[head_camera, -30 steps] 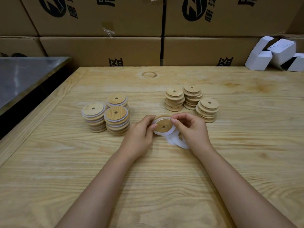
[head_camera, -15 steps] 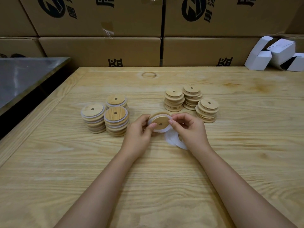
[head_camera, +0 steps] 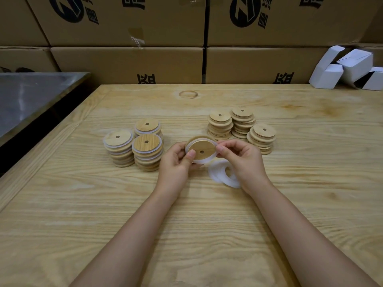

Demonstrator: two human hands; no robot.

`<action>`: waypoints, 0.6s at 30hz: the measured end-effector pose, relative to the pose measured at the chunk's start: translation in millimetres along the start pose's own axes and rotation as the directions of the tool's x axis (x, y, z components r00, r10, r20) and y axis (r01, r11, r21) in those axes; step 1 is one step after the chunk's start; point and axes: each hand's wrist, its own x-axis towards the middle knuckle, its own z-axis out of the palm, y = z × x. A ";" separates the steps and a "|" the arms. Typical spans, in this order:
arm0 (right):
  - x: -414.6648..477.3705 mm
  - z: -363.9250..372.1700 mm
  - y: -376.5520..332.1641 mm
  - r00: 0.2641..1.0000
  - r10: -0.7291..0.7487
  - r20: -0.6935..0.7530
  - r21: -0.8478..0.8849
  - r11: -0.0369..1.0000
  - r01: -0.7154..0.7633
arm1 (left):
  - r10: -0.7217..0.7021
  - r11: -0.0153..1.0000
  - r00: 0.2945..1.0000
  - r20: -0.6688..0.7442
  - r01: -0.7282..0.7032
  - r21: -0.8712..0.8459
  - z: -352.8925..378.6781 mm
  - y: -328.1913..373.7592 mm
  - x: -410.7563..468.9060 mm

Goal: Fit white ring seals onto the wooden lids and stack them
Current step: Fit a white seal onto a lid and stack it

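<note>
My left hand [head_camera: 176,160] and my right hand [head_camera: 242,158] both pinched one wooden lid [head_camera: 204,149] by its rim, above the middle of the desk [head_camera: 83,204]. The left thumb lay on the face of the lid, and the right fingertips closed on the opposite edge. The white ring seal [head_camera: 202,161] ran around the lid. It showed as a broad band below the near edge and a thin line along the far one, so I judged it was not fully seated.

In the last second the lid had moved a little toward the far edge of the desk and had tilted more toward me, with the ring kept on it. For me this meant the fitting was almost finished. The sealed stacks [head_camera: 134,146] stood just left of my hands, and the bare stacks [head_camera: 240,127] stood behind my right hand. The spare rings [head_camera: 219,172] lay partly under my right hand.
</note>
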 end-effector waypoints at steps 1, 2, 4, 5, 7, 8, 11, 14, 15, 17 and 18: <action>-0.9 0.6 0.2 1.000 -0.011 0.002 -0.011 1.000 0.011 | -0.018 1.000 1.000 0.010 0.018 -0.025 0.4 0.1 -0.1; -2.2 1.4 0.6 1.000 -0.026 0.005 -0.023 0.999 0.026 | -0.032 0.999 0.999 0.022 0.033 -0.039 0.6 0.0 -0.1; -4.8 3.7 2.3 0.998 -0.058 -0.003 -0.057 0.997 0.058 | -0.040 0.999 0.998 0.054 0.042 -0.034 1.9 -0.5 -0.7; -5.8 5.0 3.1 0.997 -0.071 -0.015 -0.077 0.995 0.069 | -0.042 0.999 0.996 0.072 0.044 -0.026 2.7 -0.9 -1.1; -6.6 6.9 4.0 0.995 -0.091 -0.050 -0.110 0.990 0.085 | -0.047 0.999 0.993 0.109 0.049 -0.021 3.9 -2.2 -2.4; -6.7 7.5 4.0 0.993 -0.101 -0.067 -0.121 0.988 0.092 | -0.050 0.998 0.991 0.125 0.053 -0.020 4.0 -2.7 -3.1; -8.8 9.1 2.9 0.988 -0.137 -0.076 -0.171 0.978 0.122 | -0.045 0.999 0.987 0.153 0.045 0.002 2.8 -1.8 -4.2; -13.8 12.1 1.8 0.981 -0.193 -0.003 -0.273 0.944 0.185 | 0.029 0.989 0.990 0.138 -0.049 0.140 2.1 -2.3 -3.2; -15.2 13.3 1.6 0.977 -0.210 0.018 -0.297 0.932 0.206 | 0.051 0.983 0.989 0.139 -0.074 0.167 2.2 -2.4 -2.9; -16.2 14.4 1.3 0.973 -0.226 0.035 -0.320 0.920 0.226 | 0.084 0.971 0.987 0.134 -0.111 0.213 1.8 -4.4 -2.2; -16.0 14.6 1.3 0.973 -0.229 0.034 -0.327 0.917 0.228 | 0.094 0.968 0.987 0.130 -0.121 0.220 1.6 -4.5 -1.9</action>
